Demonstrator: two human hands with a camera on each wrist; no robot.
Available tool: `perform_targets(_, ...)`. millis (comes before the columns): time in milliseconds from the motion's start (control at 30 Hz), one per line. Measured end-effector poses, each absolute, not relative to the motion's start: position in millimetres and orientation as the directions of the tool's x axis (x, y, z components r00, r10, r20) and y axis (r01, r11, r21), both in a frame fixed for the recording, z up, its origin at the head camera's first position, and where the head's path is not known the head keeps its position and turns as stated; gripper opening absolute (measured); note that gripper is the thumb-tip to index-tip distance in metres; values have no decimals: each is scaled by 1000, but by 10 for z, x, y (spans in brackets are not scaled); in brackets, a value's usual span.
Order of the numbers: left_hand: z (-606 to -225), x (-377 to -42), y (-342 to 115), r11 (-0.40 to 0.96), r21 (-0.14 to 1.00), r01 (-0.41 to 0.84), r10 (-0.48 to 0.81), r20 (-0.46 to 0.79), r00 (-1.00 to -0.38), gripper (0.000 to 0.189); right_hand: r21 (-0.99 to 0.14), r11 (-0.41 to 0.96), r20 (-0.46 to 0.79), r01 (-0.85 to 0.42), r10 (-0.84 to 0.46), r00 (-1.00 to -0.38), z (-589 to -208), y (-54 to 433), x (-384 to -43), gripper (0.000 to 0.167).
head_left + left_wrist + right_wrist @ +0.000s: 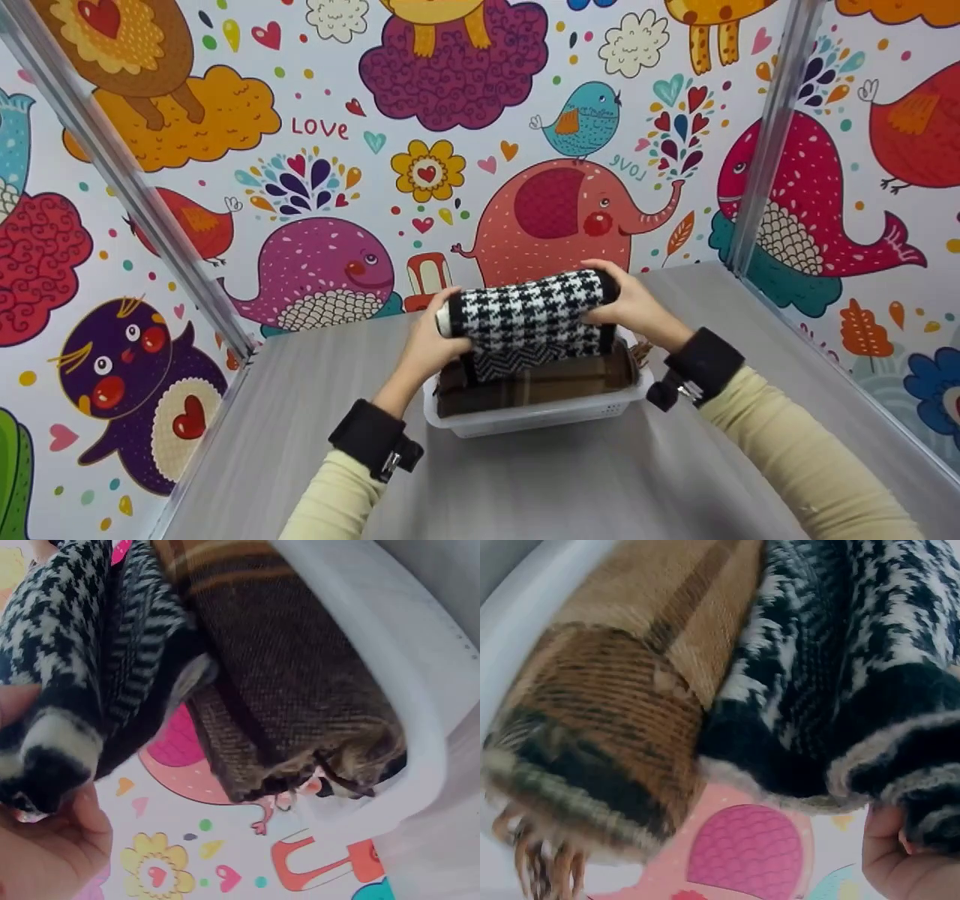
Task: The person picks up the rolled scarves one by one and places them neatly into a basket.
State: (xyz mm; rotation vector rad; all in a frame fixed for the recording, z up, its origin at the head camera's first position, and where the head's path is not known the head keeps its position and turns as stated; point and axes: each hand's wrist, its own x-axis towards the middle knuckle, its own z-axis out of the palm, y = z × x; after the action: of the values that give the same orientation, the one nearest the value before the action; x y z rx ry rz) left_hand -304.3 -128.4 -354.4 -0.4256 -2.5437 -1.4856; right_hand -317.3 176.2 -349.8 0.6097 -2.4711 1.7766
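Note:
A rolled black-and-white houndstooth scarf [525,307] is held between both hands, over a white plastic basket [540,424]. My left hand [433,345] grips its left end, with the thumb in front. At the other end my right hand [636,304] grips the roll, its thumb on the front face. A loose flap with a zigzag pattern [139,637] hangs below the roll. Inside the basket lies a folded brown plaid scarf [300,652], its fringe [551,862] sticking out at the right end. The layered edges of the roll show in the right wrist view.
The basket stands on a grey table [322,420] near the back wall. Cartoon-printed panels [315,187] rise behind and at both sides, joined by metal corner posts [772,142]. Each wrist wears a black band [705,367] with a small camera.

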Motion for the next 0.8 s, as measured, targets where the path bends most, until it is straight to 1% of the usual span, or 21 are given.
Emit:
perform_targets(133,-3553,-3226,-1275,483,819,311,121,290,-949,75,-911,257,252,-324,-275,-928,-3574,1720,-3357,77)
perform_targets(300,-3669,-3419,-1261,526,793,309,114,294,-949,67,-856,348,289,-381,-289,-913,-3715,1685,-3574,76)
perform_targets(400,-3761,-3470,-1259,599,746,291,118,277,-954,66,-808,419,294,-414,-322,-900,-3814,1676,-3646,75)
perform_targets(467,-3791,-3483,-1259,672,680,293,120,291,-949,66,-761,472,300,-444,-351,-887,-3857,1671,-3669,73)
perform_targets(533,-3790,-3477,-1256,741,587,325,150,328,-933,64,-710,527,296,-467,-379,-877,-3873,1667,-3670,70)
perform_targets(600,-3767,-3462,-1240,787,473,395,226,375,-899,65,-652,581,281,-486,-410,-868,-3865,1666,-3659,69)
perform_targets(700,-3727,-3434,-1189,801,295,521,384,415,-825,67,-552,655,251,-515,-458,-853,-3828,1666,-3640,67)
perform_targets(800,-3718,-3419,-1128,809,161,565,459,426,-779,66,-425,705,244,-568,-515,-821,-3791,1659,-3630,68)
